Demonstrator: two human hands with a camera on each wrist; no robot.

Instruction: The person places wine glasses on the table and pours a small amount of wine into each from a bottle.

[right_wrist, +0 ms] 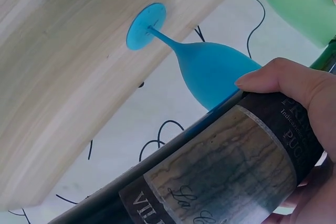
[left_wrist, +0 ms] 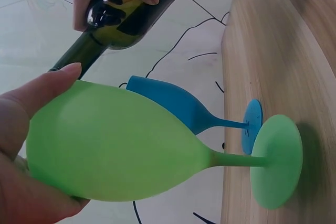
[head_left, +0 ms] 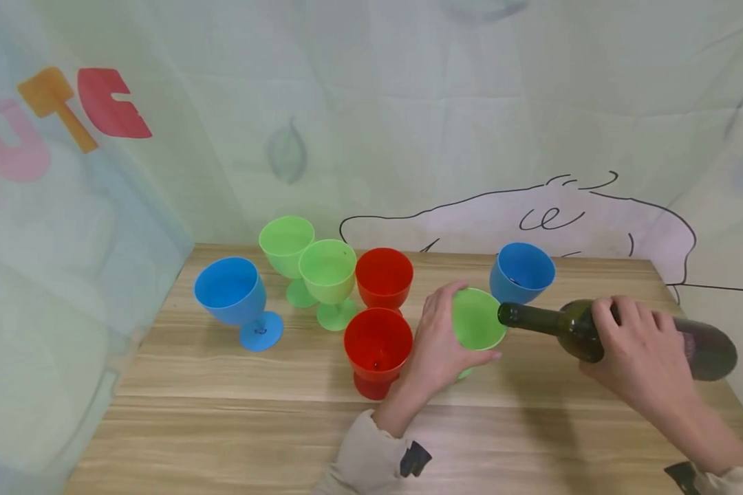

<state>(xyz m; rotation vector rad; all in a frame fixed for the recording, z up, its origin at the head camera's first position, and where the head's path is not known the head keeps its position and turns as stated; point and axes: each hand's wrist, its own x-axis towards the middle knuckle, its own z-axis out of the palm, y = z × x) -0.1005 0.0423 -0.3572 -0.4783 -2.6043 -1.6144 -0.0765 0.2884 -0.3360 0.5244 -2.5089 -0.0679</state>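
My left hand (head_left: 436,344) grips a green wine glass (head_left: 478,320) around the bowl, near its rim. In the left wrist view the same green glass (left_wrist: 121,145) shows its stem and round foot close over the table. My right hand (head_left: 640,350) grips a dark green wine bottle (head_left: 585,330) around its body. The bottle lies nearly level, its mouth right at the green glass's rim and pointing left. Its printed label (right_wrist: 226,166) shows in the right wrist view. Just behind the held glass stands a blue wine glass (head_left: 521,271).
Two red wine glasses (head_left: 384,278) stand left of my left hand, the nearer one close to my wrist. Farther left are two green glasses (head_left: 328,271) and another blue glass (head_left: 230,292). A printed cloth (head_left: 378,124) hangs behind the wooden table (head_left: 241,412).
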